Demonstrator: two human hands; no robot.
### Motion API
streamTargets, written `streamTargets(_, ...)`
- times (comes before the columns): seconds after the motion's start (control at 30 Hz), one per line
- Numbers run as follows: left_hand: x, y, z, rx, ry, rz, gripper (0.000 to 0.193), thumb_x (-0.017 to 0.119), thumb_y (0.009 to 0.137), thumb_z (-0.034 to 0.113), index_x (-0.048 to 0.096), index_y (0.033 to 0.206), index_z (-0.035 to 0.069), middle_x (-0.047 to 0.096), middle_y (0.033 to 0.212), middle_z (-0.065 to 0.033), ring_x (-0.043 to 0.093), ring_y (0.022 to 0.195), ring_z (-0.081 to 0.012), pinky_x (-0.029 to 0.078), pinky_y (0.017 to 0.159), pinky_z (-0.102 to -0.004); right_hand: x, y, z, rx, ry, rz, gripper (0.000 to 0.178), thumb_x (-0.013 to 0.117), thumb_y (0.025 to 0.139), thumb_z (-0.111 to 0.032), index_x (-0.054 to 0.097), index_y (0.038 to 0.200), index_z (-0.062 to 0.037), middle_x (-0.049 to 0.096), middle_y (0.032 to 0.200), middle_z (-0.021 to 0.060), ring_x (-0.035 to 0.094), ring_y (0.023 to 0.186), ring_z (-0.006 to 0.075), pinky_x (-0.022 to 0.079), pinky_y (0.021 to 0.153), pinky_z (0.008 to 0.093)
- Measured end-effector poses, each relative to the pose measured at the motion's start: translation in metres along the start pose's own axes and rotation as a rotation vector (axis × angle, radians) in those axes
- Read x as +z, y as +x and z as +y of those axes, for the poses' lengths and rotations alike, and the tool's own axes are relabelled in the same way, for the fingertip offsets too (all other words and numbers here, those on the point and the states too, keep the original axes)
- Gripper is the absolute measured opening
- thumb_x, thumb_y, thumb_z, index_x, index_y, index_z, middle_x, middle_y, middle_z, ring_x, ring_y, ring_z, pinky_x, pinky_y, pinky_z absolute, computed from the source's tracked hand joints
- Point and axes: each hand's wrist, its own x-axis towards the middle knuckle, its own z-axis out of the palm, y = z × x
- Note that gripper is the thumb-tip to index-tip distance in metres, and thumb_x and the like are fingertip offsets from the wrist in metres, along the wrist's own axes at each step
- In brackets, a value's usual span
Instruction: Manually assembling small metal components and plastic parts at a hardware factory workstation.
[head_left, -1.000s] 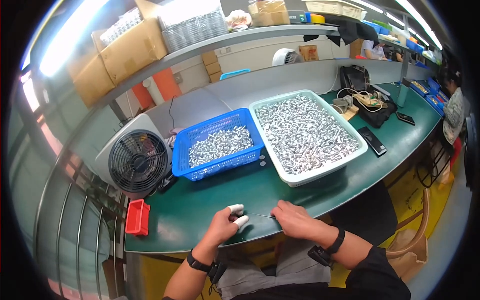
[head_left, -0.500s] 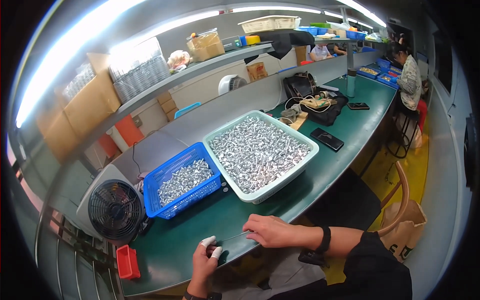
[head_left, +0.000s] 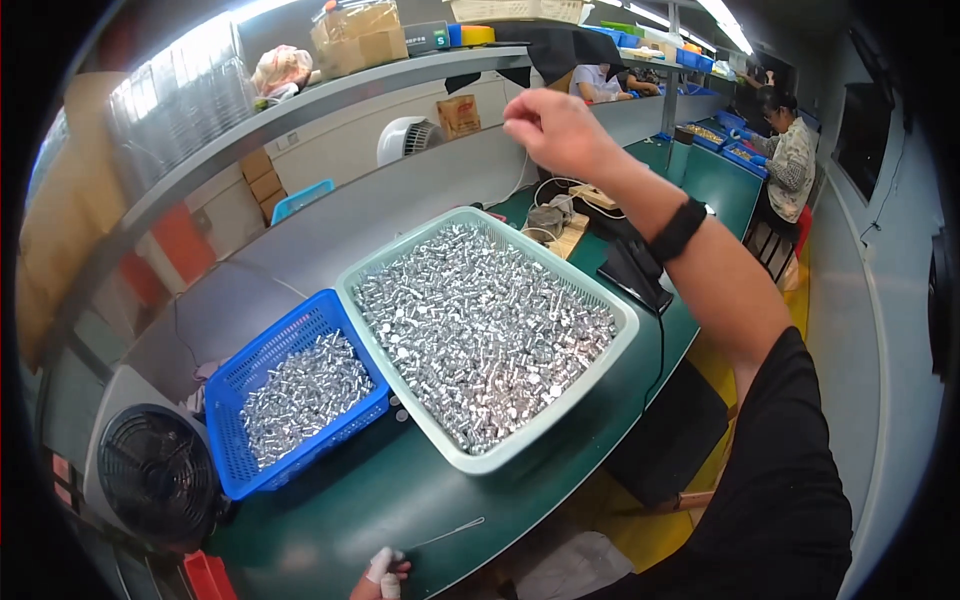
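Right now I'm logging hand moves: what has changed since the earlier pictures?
The right hand let go of the wire and moved up and away from the left hand, which still holds the wire's other end. The blue basket and green basket stayed put.

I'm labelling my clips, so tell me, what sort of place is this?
Probably a factory or workshop handling small parts: a pale green basket and a blue basket hold heaps of small metal pieces on a long green workbench, and another person sits farther along it.
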Motion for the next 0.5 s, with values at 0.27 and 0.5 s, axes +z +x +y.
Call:
streamTargets(0.27, 0.009, -0.001, 0.011, 0.092, 0.159, 0.057, 0.031, 0.052, 0.097, 0.003, 0.059, 0.127, -0.005, 0.065, 0.119, -0.0146, 0.064, 0.101, -0.0213, 0.052, 0.09, -0.0323, 0.026, 0.131, 0.085, 0.139, -0.433, -0.008, 0.043, 0.061, 0.08, -0.01, 0.062, 0.122, -0.006, 0.066, 0.114, 0.0192, 0.062, 0.109, 0.0346, 0.049, 0.097, 0.0408)
streamTargets(0.5, 0.006, 0.005, 0.029, -0.253, -0.126, 0.085, 0.041, 0.062, 0.093, 0.004, 0.055, 0.133, 0.0, 0.066, 0.117, -0.0128, 0.063, 0.103, -0.0187, 0.049, 0.094, -0.0312, 0.029, 0.194, 0.138, 0.163, -0.53, -0.304, 0.063, 0.059, 0.071, -0.001, 0.053, 0.134, -0.0059, 0.058, 0.129, 0.0211, 0.054, 0.121, 0.0363, 0.045, 0.102, 0.0392)
